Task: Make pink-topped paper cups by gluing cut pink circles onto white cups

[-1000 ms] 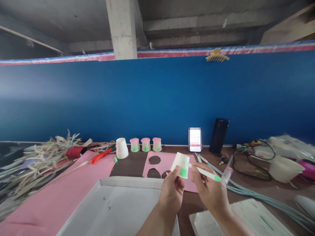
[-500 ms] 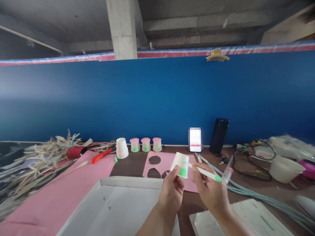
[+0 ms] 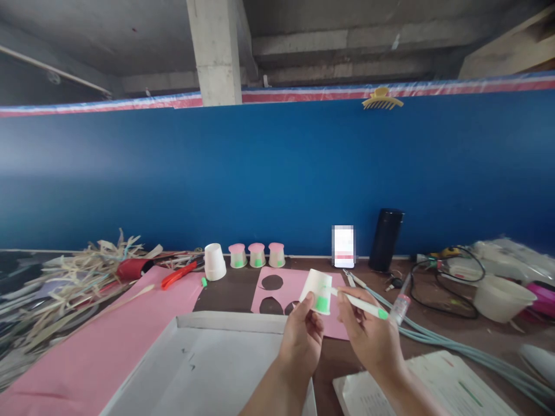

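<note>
My left hand [image 3: 305,329] is closed around a white paper cup [image 3: 313,287], tilted, with a green coloured block near its rim and a smaller green mark above. Between the fingers of my right hand [image 3: 368,323] is a white marker pen [image 3: 362,303] with a green end; its tip meets the side of the cup. Below and behind the cup lies pink paper [image 3: 289,281] with round holes cut in it. Three small cups [image 3: 256,256] with pink tops and green blocks stand in a row at the back. A stack of white cups [image 3: 215,262] is upside down beside them, near a green pen cap [image 3: 204,282].
A white shallow box [image 3: 225,364] sits in front, over a large pink sheet [image 3: 108,341]. Orange-red scissors or cutter [image 3: 178,275] and a heap of strips [image 3: 82,294] are at left. A phone [image 3: 344,247], black bottle [image 3: 387,240], cables [image 3: 451,341] and booklet [image 3: 451,384] lie rightward.
Both hands, the cup and the pen have barely shifted. The pen tip stays at the cup's side near the small green mark.
</note>
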The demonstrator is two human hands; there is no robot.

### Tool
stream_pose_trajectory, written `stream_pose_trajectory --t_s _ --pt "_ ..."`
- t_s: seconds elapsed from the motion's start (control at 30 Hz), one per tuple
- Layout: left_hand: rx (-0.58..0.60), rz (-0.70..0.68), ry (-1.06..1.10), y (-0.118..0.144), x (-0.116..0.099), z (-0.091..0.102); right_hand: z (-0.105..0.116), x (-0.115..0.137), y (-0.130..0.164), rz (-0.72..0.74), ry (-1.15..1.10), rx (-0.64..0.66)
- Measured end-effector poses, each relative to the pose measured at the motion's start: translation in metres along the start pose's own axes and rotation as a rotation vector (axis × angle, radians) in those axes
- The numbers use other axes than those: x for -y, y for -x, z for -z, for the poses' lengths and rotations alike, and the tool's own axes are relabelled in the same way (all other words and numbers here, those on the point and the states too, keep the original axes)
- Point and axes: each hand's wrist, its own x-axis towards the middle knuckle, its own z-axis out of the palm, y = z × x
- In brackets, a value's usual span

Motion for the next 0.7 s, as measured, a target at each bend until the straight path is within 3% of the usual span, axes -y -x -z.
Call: stream_pose_trajectory --t_s 0.17,0.4,0.7 --pt "-0.012 0.022 0.027 0.000 0.000 -0.001 0.000 -0.002 0.002 0.008 -0.052 -0.009" --pt "-0.024 0.038 0.034 -0.003 0.000 -0.001 0.004 -0.003 0.005 0.004 -0.184 -0.194" --pt "0.038 0.026 0.106 -0.007 -0.007 0.004 0.001 -0.016 0.002 0.085 -0.135 -0.201"
